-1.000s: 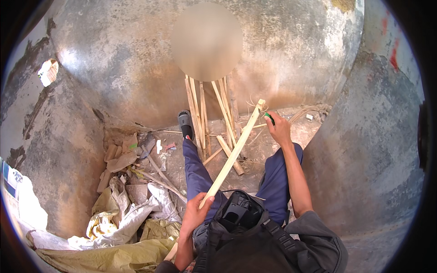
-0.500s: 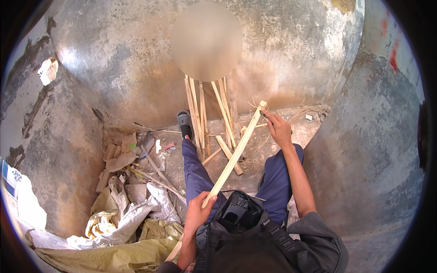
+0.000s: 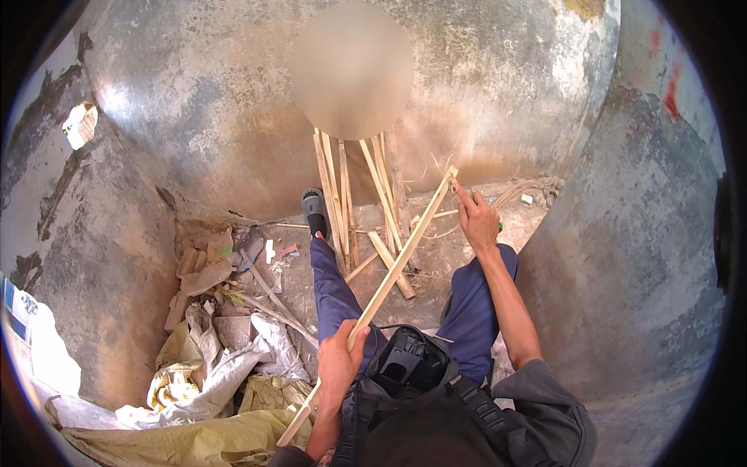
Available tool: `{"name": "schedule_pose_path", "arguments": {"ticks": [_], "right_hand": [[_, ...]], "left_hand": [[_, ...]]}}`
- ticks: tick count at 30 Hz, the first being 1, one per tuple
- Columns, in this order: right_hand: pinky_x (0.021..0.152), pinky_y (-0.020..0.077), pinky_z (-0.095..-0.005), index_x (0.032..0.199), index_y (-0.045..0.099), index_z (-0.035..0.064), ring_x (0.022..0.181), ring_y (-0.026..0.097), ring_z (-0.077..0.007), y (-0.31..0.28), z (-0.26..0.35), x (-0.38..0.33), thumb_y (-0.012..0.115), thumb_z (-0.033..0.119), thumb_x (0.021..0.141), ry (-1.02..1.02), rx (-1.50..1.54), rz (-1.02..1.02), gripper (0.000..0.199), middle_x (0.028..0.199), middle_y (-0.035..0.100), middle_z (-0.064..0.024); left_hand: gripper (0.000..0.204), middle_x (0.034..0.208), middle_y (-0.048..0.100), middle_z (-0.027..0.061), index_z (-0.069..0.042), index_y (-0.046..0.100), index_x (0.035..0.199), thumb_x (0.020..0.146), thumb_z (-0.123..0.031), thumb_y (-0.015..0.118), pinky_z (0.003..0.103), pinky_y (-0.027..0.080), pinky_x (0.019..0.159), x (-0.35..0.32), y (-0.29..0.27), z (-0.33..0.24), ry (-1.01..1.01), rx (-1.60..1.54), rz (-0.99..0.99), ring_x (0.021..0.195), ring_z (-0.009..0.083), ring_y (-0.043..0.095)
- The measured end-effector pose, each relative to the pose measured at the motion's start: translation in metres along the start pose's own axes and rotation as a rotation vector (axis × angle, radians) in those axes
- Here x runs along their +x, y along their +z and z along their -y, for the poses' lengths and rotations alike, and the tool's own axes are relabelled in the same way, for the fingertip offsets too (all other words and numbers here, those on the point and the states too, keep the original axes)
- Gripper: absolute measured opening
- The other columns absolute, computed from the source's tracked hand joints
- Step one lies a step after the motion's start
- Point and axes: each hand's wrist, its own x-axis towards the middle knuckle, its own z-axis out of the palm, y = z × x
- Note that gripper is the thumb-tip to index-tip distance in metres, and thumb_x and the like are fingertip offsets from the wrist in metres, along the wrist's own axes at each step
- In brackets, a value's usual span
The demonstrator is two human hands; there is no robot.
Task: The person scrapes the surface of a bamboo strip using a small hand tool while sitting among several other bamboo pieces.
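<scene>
A long pale strip, apparently split bamboo (image 3: 401,266), slants from beside my left hip up to the right, above my legs. My left hand (image 3: 342,358) is closed around its lower part, and its near end sticks out past my wrist. Near the far end, thin curled fibres (image 3: 440,165) stand off the strip. My right hand (image 3: 478,219) is at that end, index finger stretched along or against it. The other fingers are curled around something whose green end (image 3: 500,227) peeks out at the right; the rest of it is hidden.
More strips (image 3: 334,194) lean against the curved wall (image 3: 233,140) ahead. A short thick piece (image 3: 393,268) lies on the floor between my feet. Sacks (image 3: 233,381), sticks and rubble (image 3: 206,276) lie at left. Coiled thin strands (image 3: 525,189) lie at right, and curved walls surround me.
The strip has turned more onto its edge, and its far end has shifted slightly up and right. My left hand has rolled with it. A green end now shows beside my right hand.
</scene>
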Motion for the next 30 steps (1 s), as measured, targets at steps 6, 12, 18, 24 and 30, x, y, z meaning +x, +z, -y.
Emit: {"name": "schedule_pose_path", "arguments": {"ticks": [6, 12, 18, 24, 30], "right_hand": [[0.101, 0.0602, -0.0438, 0.153, 0.072, 0.0248, 0.116, 0.078, -0.0380, 0.001, -0.006, 0.006, 0.062, 0.020, 0.113, 0.158, 0.405, 0.113, 0.041, 0.126, 0.081, -0.0163], [0.113, 0.0546, -0.0396, 0.153, 0.071, 0.0131, 0.138, 0.072, -0.0315, 0.001, -0.003, 0.008, 0.059, 0.019, 0.115, 0.210, 0.521, 0.191, 0.041, 0.146, 0.076, -0.0152], [0.114, 0.0533, -0.0380, 0.154, 0.070, 0.0112, 0.139, 0.071, -0.0310, 0.007, -0.008, 0.007, 0.059, 0.021, 0.116, 0.245, 0.603, 0.147, 0.040, 0.148, 0.075, -0.0158], [0.108, 0.0560, -0.0411, 0.156, 0.069, 0.0238, 0.135, 0.072, -0.0371, 0.011, -0.019, 0.006, 0.057, 0.029, 0.117, 0.405, 0.495, 0.086, 0.041, 0.142, 0.076, -0.0191], [0.106, 0.0571, -0.0460, 0.158, 0.067, 0.0247, 0.128, 0.074, -0.0423, 0.022, -0.031, 0.001, 0.060, 0.033, 0.115, 0.431, 0.519, 0.126, 0.044, 0.140, 0.077, -0.0211]], "left_hand": [[0.023, 0.078, 0.074, 0.0197, -0.005, 0.078, 0.108, 0.105, -0.028, 0.080, 0.046, 0.055, 0.067, 0.000, 0.005, 0.011, -0.014, -0.075, 0.041, 0.071, 0.0388, 0.075], [0.025, 0.076, 0.073, 0.0190, -0.005, 0.079, 0.111, 0.105, -0.029, 0.080, 0.045, 0.055, 0.068, 0.000, 0.007, 0.016, -0.094, -0.100, 0.049, 0.069, 0.0360, 0.075], [0.024, 0.077, 0.073, 0.0192, -0.006, 0.078, 0.111, 0.106, -0.030, 0.079, 0.046, 0.055, 0.068, 0.000, 0.010, 0.012, -0.067, -0.044, 0.033, 0.071, 0.0369, 0.075], [0.023, 0.070, 0.067, 0.0064, -0.005, 0.076, 0.112, 0.109, -0.029, 0.077, 0.036, 0.047, 0.059, 0.001, 0.014, 0.033, -0.071, -0.217, 0.149, 0.061, 0.0156, 0.062], [0.023, 0.069, 0.064, 0.0041, -0.003, 0.077, 0.112, 0.109, -0.025, 0.078, 0.034, 0.044, 0.059, 0.000, 0.009, 0.044, -0.253, -0.364, 0.186, 0.065, 0.0084, 0.055]]}}
